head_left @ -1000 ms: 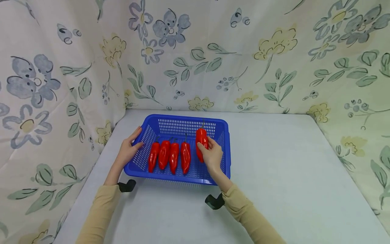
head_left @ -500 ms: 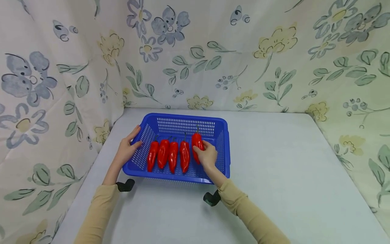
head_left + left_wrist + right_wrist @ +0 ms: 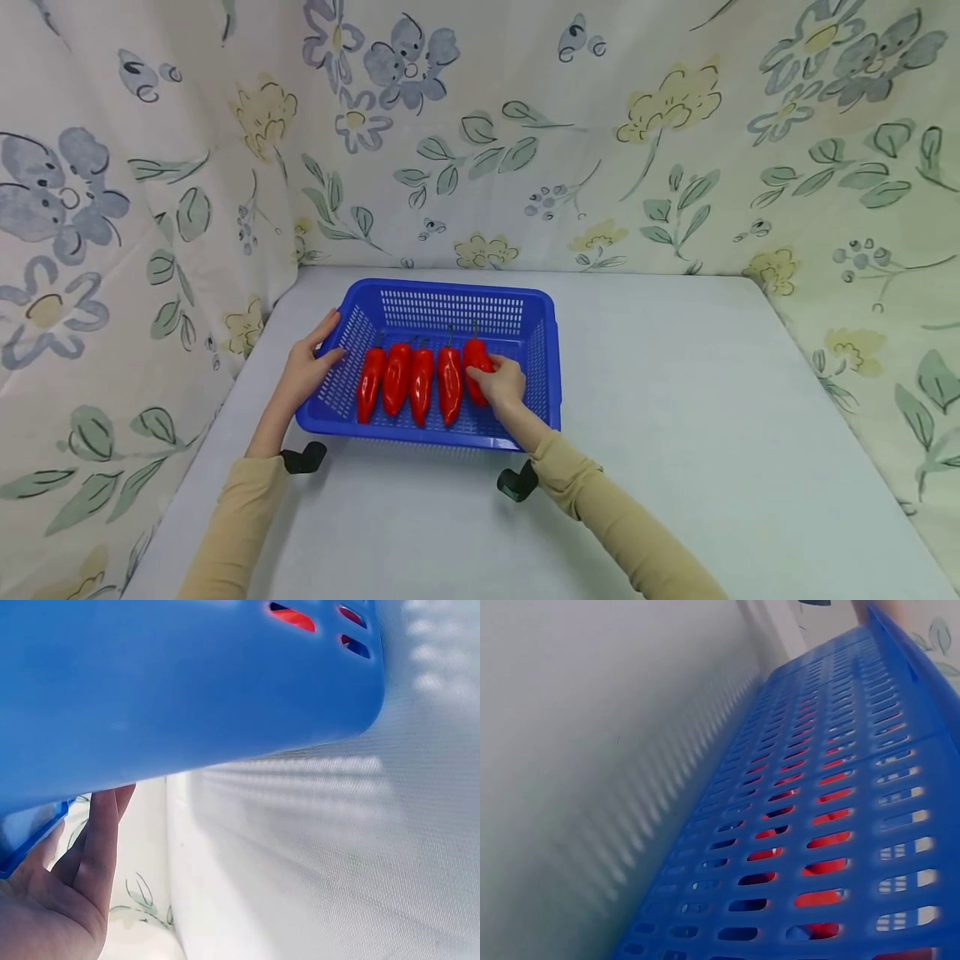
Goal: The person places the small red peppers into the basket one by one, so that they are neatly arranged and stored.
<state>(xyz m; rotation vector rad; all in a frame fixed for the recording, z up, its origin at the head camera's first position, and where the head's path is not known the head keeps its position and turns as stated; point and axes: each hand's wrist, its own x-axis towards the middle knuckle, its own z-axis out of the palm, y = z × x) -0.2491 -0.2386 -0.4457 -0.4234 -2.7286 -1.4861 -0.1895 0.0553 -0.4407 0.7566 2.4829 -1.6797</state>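
Note:
In the head view, a blue plastic basket [image 3: 420,437] stands on the table with several shiny red chili peppers [image 3: 421,387] lined up side by side, stems pointing away. My right hand [image 3: 501,383] is inside the basket and pinches the rightmost red chili pepper [image 3: 476,348] between thumb and fingers. At the left end, my left hand [image 3: 302,371] grips the basket's rim, thumb over the inner side. The left wrist view shows the left hand [image 3: 75,889] under the basket's edge. Through the slots of the basket [image 3: 795,847], red peppers show in the right wrist view; the right hand is hidden there.
A white table [image 3: 660,417] extends to the right and in front of the basket. A flower-print curtain [image 3: 555,158] hangs behind and along the left side. Black wrist-worn cameras [image 3: 303,457] sit below both wrists.
My right hand has moved left and lowered the chili pepper beside the others in the basket. The left hand stays on the rim. The head view has shifted slightly.

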